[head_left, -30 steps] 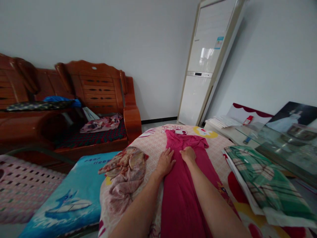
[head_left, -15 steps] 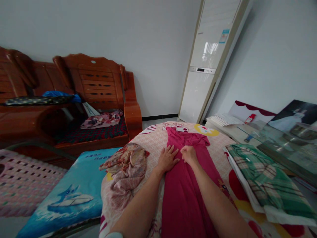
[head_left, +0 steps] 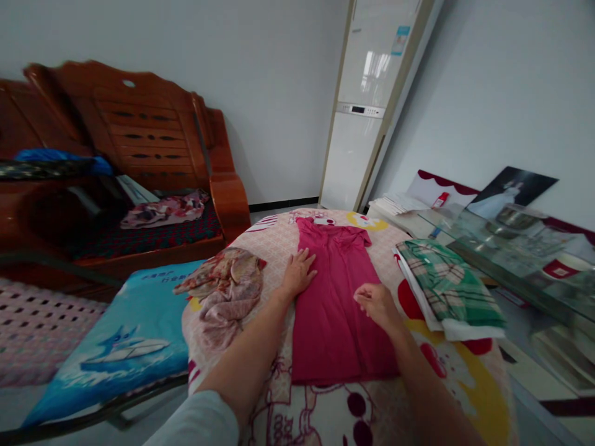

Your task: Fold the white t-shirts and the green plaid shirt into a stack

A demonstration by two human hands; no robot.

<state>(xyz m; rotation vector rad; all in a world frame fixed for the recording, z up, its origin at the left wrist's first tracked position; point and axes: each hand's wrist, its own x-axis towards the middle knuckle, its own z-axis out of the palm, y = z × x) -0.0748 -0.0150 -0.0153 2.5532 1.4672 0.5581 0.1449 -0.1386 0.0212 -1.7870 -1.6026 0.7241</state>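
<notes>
A magenta short-sleeved garment (head_left: 328,310) is spread out on the cloth-covered table, its collar end away from me and its straight hem towards me. My left hand (head_left: 299,274) lies open on the garment's upper left edge, fingers spread. Above the right part of the garment is my right hand (head_left: 375,305), its fingers curled together with no cloth visibly pinched in them. To the left of my left hand, a crumpled floral garment (head_left: 232,294) sits at the table's side. On the right lies a folded green plaid cloth (head_left: 449,282) with white fabric beneath it.
The table wears a patterned pink and yellow cover (head_left: 272,241). A blue printed cushion (head_left: 134,328) is at left, near a pink woven chair back (head_left: 41,328). Behind are a wooden sofa (head_left: 139,139) and a tall white air conditioner (head_left: 356,142). A glass-topped cabinet (head_left: 506,266) borders the right side.
My right hand has moved down and right along the garment, away from my left hand. The left hand has shifted to the garment's left edge. The view has turned right, and the hem now shows.
</notes>
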